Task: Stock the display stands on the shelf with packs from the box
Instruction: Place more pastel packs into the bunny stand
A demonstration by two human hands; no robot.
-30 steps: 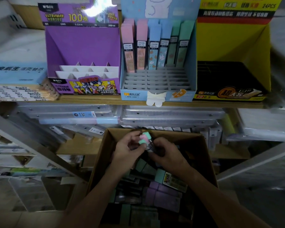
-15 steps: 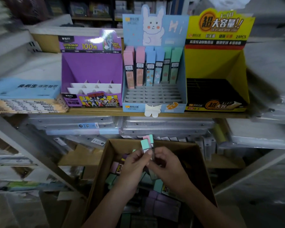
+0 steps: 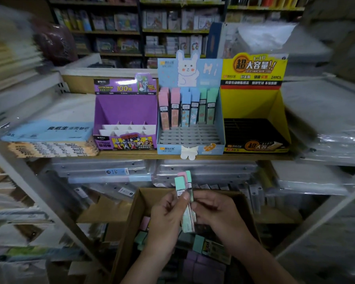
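A stationery shop, with stocked shelving across the background. A wooden shelf (image 3: 244,156) runs well above and beyond both hands. On it three display stands sit side by side. The blue stand (image 3: 218,124) is straight above the hands, the purple stand (image 3: 125,109) is up past the left hand, and the yellow stand (image 3: 252,103) is up past the right. Only the blue one holds stock, a back row of packs (image 3: 187,107) in pink, blue and green, with its front slots bare. Clear-wrapped folders (image 3: 203,171) lie stacked under the shelf, just beyond the fingertips.

A second ago both hands were low in the mouth of the cardboard box (image 3: 131,222). Now they have lifted, and the bundle of packs (image 3: 181,184) stands upright between them, its tops clear of the box's far rim. The left hand (image 3: 168,218) pinches the bundle, thumb pressed on the front mint pack. The right hand (image 3: 219,218) curls round it from the other side. A pink pack and another mint one show behind the front one; how many there are in all I cannot tell.

The picking seems done, so the likely next step is carrying these packs up to the blue stand's empty slots. More loose packs (image 3: 199,241) lie in the box beneath the wrists.
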